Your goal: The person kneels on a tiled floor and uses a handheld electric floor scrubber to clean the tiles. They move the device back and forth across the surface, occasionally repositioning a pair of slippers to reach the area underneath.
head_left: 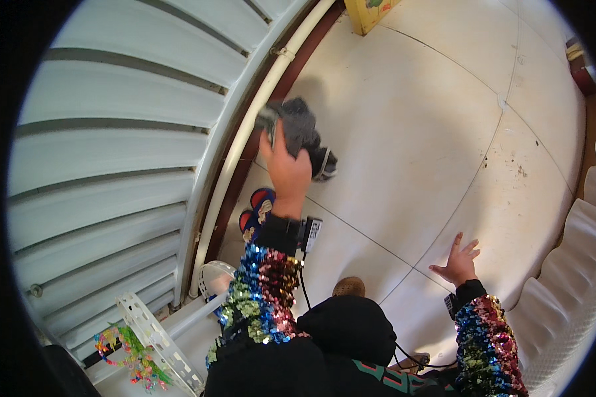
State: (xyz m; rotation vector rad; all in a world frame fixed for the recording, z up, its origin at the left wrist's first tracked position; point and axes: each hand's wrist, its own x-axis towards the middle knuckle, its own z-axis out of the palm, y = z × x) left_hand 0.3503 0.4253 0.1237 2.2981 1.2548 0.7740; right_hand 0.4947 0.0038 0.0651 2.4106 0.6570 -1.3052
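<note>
My left hand (288,173) reaches out over the tiled floor beside a radiator and grips a pair of dark grey shoes (298,124); motion blur hides their exact kind. One shoe end with a pale sole edge hangs to the right of my fingers. Below this hand, a pair of small blue and red slippers (257,213) lies by the skirting. My right hand (458,263) is held out over the floor at the lower right, fingers spread, nothing in it. Both sleeves carry multicoloured sequins.
A white slatted radiator (124,144) and a cream pipe (258,104) run along the left. A white plastic rack (154,337) with beaded trinkets stands lower left. A yellow furniture leg (362,22) is at the top, white fabric (556,283) at the right.
</note>
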